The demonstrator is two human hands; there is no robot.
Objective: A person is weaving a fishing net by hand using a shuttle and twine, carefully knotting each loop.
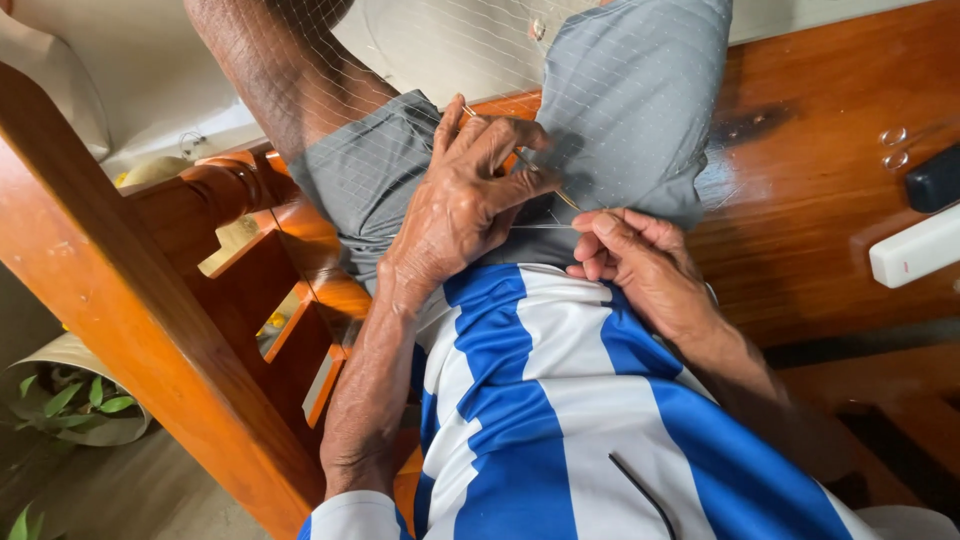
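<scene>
Netting (610,90), fine and limp, lies draped over your grey-clad knees. Your left hand (465,200) pinches a thin needle (520,160); your right hand (640,255) pinches the mesh taut. Grip at knots; strands likely snag.

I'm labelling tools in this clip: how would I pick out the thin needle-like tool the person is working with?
Start at the grey shorts draped with fine net. Just below them the two hands meet: the left hand pinches a slim, pale, pointed stick, the netting needle, slanting toward the right hand. It is rigid and yellowish, unlike the hair-thin threads around it.
</scene>
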